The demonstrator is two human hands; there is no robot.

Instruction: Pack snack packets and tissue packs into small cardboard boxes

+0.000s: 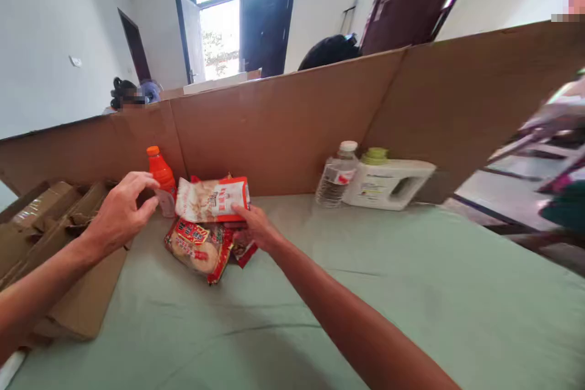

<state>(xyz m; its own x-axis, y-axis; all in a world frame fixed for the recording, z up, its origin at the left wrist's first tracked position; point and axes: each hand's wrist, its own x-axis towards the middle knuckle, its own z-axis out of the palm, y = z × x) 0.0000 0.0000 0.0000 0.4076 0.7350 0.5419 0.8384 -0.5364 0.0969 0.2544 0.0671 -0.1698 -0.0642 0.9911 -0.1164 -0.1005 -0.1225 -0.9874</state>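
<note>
My right hand [255, 224] grips the right end of a white and red snack packet [208, 200], thumb on its front. Beneath and in front of it lies a red and clear bag of round biscuits [196, 250]. A smaller dark red packet [244, 251] shows partly under my right hand. My left hand [125, 207] hovers left of the packets, its fingers curved and apart with nothing between them. Just behind that hand stands an orange-red bottle [162, 173] with an orange cap, partly covered by the fingers.
An open cardboard box [86, 292] sits at the left on the green tabletop [365, 298]. A clear plastic bottle [336, 180] and a white jug [388, 186] with a green cap stand at the back right. A cardboard partition [274, 134] runs behind everything; people's heads show beyond it.
</note>
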